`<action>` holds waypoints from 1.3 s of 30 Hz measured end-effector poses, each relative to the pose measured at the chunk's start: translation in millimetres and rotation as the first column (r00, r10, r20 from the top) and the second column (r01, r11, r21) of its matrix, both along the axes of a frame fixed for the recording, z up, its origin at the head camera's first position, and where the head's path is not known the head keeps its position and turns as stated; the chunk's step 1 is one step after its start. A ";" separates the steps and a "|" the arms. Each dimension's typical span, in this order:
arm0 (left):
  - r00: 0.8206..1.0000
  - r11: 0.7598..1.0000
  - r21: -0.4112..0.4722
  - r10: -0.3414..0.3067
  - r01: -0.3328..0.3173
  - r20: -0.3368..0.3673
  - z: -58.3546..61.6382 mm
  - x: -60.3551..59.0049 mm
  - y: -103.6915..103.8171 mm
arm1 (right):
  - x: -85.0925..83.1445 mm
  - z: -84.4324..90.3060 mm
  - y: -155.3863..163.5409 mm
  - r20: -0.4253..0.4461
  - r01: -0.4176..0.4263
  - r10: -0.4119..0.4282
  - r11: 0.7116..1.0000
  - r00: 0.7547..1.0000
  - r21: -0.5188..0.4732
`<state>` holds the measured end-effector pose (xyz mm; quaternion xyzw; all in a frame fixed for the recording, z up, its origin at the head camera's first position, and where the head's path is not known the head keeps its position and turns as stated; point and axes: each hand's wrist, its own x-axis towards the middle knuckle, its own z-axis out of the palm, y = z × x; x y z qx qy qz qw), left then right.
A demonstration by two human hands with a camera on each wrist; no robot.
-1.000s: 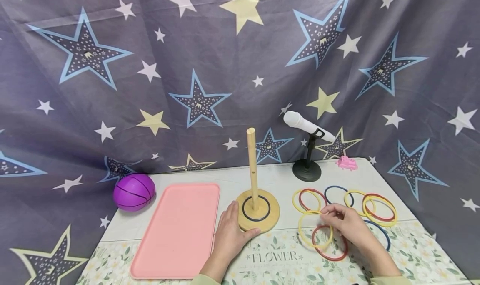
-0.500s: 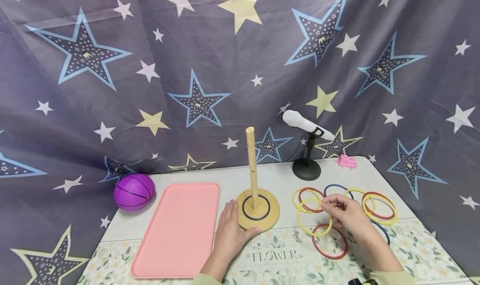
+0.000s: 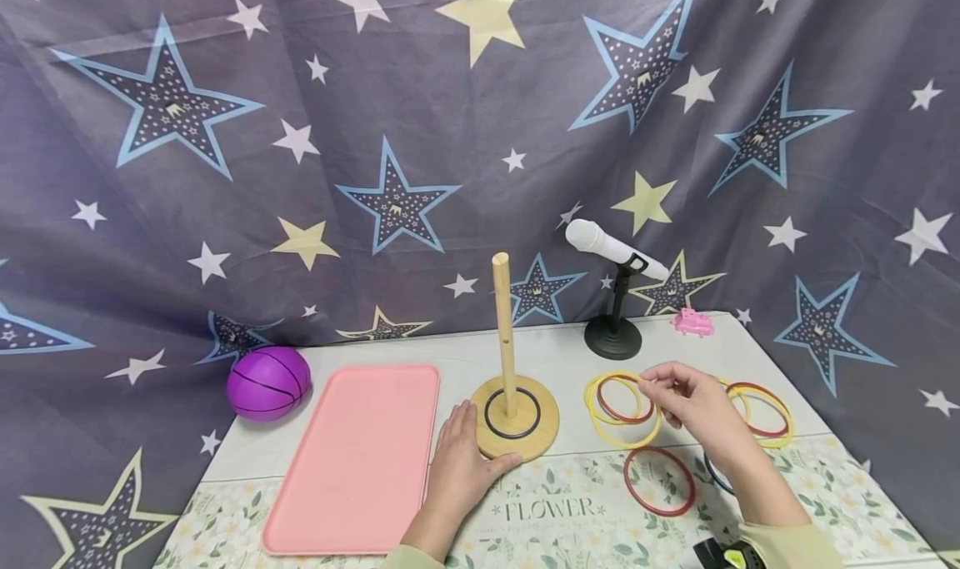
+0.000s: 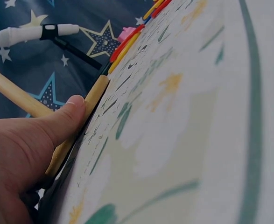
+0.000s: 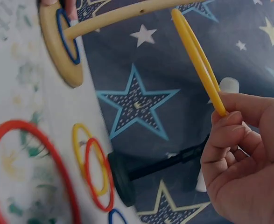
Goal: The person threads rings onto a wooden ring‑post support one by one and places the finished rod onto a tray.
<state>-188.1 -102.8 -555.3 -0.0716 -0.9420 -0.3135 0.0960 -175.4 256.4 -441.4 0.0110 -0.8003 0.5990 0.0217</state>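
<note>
A wooden stand with an upright peg point(image 3: 506, 336) on a round base point(image 3: 548, 423) is at the table's middle. One dark blue ring point(image 3: 513, 437) lies around the peg on the base. My left hand point(image 3: 459, 469) rests against the base's left and front rim, fingers extended; in the left wrist view its thumb point(image 4: 69, 114) touches the rim. With thumb and fingertips my right hand point(image 3: 697, 411) pinches a yellow ring point(image 5: 197, 60). The right wrist view shows that ring raised off the table. Beneath it lie another yellow ring point(image 5: 76, 140) and a red ring point(image 5: 110, 186), overlapping.
Another red ring point(image 3: 663, 514) lies nearer the front. More rings are right of my right hand, partly hidden by it. Behind stand a white microphone point(image 3: 615, 252) on a black stand and a pink toy point(image 3: 693, 322). At left are a pink tray point(image 3: 348, 469) and a purple ball point(image 3: 268, 383).
My right hand has raised the yellow ring and moved slightly up and back in the head view, so the ring no longer overlaps the front red one. My left hand stays at the base.
</note>
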 end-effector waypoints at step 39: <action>1.000 1.000 0.023 -0.003 0.003 0.004 3.3 3.5 -0.1 | -28.8 117.1 -86.0 -0.383 -0.045 -0.109 0.928 0.917 -0.371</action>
